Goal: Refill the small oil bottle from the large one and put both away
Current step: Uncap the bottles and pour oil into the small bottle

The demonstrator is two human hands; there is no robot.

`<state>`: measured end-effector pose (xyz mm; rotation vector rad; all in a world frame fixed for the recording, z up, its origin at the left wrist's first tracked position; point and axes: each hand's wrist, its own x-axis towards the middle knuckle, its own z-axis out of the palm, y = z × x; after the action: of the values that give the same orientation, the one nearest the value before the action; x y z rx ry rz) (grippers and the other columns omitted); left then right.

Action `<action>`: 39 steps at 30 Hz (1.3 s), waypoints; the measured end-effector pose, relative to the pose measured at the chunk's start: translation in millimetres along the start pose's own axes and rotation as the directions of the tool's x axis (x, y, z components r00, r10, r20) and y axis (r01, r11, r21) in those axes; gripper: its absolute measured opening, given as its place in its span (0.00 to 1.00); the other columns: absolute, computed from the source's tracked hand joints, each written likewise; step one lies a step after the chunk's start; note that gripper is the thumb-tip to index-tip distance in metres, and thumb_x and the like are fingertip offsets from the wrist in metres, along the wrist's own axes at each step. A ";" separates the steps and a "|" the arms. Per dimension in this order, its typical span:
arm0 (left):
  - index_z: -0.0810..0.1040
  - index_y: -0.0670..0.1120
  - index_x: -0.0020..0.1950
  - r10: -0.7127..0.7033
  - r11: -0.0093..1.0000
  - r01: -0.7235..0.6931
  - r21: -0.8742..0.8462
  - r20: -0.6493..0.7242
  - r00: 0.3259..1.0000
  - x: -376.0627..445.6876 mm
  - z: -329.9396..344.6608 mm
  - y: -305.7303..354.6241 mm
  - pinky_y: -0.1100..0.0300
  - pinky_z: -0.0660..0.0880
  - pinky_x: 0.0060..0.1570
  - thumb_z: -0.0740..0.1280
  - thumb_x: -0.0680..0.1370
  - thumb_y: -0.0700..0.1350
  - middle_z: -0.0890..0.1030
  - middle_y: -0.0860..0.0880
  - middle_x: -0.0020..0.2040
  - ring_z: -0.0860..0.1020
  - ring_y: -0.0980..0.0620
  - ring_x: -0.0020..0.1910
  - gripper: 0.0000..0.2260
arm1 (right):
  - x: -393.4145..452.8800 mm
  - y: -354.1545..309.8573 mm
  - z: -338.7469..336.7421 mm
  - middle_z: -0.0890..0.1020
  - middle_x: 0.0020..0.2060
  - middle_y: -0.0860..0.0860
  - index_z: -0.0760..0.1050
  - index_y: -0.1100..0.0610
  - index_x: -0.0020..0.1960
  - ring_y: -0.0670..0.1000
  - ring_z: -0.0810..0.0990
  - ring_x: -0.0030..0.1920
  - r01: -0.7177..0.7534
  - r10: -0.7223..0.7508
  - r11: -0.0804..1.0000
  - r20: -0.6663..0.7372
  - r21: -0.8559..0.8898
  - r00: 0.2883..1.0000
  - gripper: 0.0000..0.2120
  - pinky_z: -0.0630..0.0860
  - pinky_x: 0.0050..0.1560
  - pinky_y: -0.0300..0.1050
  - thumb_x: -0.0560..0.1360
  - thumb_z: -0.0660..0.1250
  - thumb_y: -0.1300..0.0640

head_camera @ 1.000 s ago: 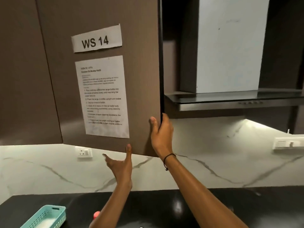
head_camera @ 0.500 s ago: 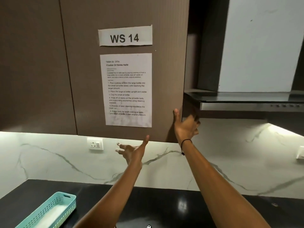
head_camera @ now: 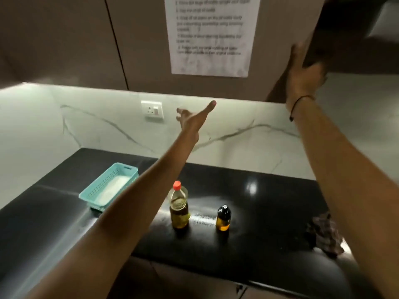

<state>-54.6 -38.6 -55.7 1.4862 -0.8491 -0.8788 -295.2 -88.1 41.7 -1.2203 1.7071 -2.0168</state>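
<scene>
Since both bottles stand upright on the black bench (head_camera: 269, 212) with nothing gripping them, the pour looks to be either over or not yet begun, and the 2 hands are busy elsewhere. Nearest, a crumpled cloth (head_camera: 325, 237) lies at the bench's right edge, probably kept within reach for wiping drips. The big bottle (head_camera: 179, 209), red-capped and partly full of amber oil, stands just left of the small bottle (head_camera: 223, 219), dark-capped and apart from it, a spacing that would suit pouring from one to the other. Farther left sits a teal basket (head_camera: 108, 186), likely a holder for supplies. Beyond them the left hand (head_camera: 191, 120) hangs in the air before the marble wall, its fingers loose and spread, holding nothing. Farthest, the right hand (head_camera: 302, 76) lies with straight fingers against the cabinet door (head_camera: 146, 50) edge, seemingly to swing it, since the bottles may belong inside.
</scene>
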 end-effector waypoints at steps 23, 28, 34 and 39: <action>0.83 0.54 0.57 -0.229 0.878 -0.124 0.462 0.633 0.740 -82.0 -71.8 -337.3 0.55 0.85 0.48 0.79 0.74 0.55 0.87 0.55 0.48 0.85 0.61 0.41 0.14 | -296.6 327.4 18.0 0.69 0.67 0.55 0.63 0.49 0.73 0.61 0.73 0.65 0.617 0.475 0.503 0.790 -0.605 0.388 0.40 0.79 0.56 0.60 0.70 0.73 0.32; 0.72 0.53 0.68 -0.357 0.755 -0.144 0.640 0.585 0.729 -67.1 -25.9 -374.2 0.52 0.79 0.60 0.80 0.69 0.59 0.81 0.55 0.55 0.81 0.56 0.56 0.32 | -286.2 325.6 24.7 0.77 0.60 0.58 0.71 0.53 0.64 0.63 0.79 0.60 0.729 0.499 0.419 0.808 -0.541 0.313 0.26 0.78 0.55 0.57 0.73 0.73 0.40; 0.63 0.50 0.75 -0.340 0.734 -0.155 0.661 0.556 0.758 -51.5 14.2 -375.1 0.44 0.76 0.65 0.82 0.66 0.59 0.71 0.48 0.71 0.76 0.45 0.69 0.44 | -288.0 328.1 24.8 0.73 0.61 0.60 0.68 0.54 0.65 0.66 0.81 0.55 0.716 0.497 0.441 0.812 -0.540 0.306 0.23 0.80 0.52 0.60 0.77 0.72 0.45; 0.65 0.51 0.73 -0.336 0.763 -0.149 0.629 0.582 0.740 -49.1 25.4 -379.6 0.46 0.77 0.58 0.82 0.66 0.60 0.70 0.49 0.66 0.78 0.44 0.64 0.42 | -291.9 330.5 21.8 0.68 0.63 0.60 0.68 0.53 0.63 0.66 0.80 0.50 0.688 0.478 0.481 0.820 -0.544 0.314 0.16 0.80 0.48 0.60 0.79 0.68 0.51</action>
<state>-88.1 25.3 -432.5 1.8310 -1.7751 -1.3318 -204.9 -12.9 -383.8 -2.2187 1.7730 0.2512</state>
